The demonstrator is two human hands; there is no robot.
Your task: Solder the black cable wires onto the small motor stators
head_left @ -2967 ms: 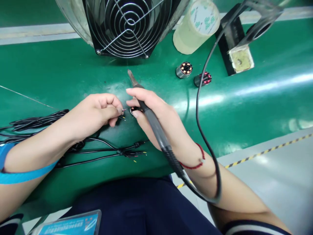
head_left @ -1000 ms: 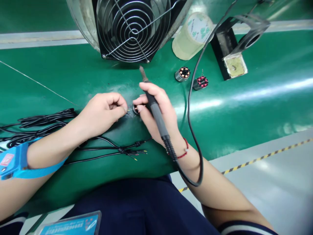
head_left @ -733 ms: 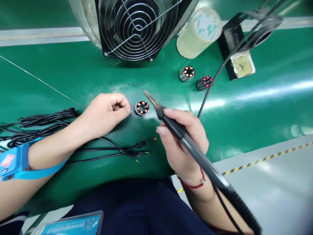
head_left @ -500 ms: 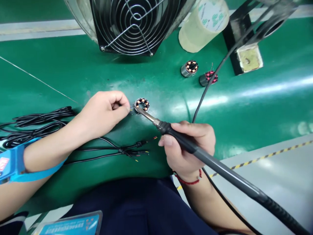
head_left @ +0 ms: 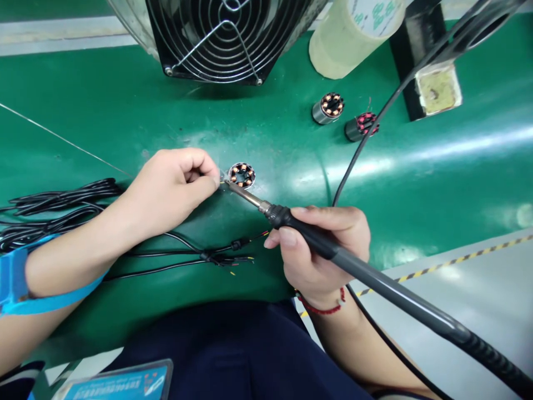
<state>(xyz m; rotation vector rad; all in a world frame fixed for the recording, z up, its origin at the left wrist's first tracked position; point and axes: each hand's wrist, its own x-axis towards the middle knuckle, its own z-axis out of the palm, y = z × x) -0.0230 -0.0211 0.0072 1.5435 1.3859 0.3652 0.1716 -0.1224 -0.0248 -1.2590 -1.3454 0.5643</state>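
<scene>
My left hand is closed in a pinch; the tip of a thin wire, yellowish in part, pokes out from its fingertips. Just right of those fingertips a small round motor stator with copper windings stands on the green mat. A soldering iron is gripped like a pen in my right hand. The iron's metal tip points left and sits at the wire end, by the stator's lower left edge. Whether tip and wire touch is too small to tell.
Behind stand a fan with a wire guard, a tape roll, a copper-wound stator, a red-wound stator and an iron stand with sponge. Black cables lie left. The iron's cord crosses the right side.
The soldering iron's tip has shifted slightly left, off the stator's edge toward the wire at my left fingertips. Both hands keep their grips. The whole view has moved a little.
</scene>
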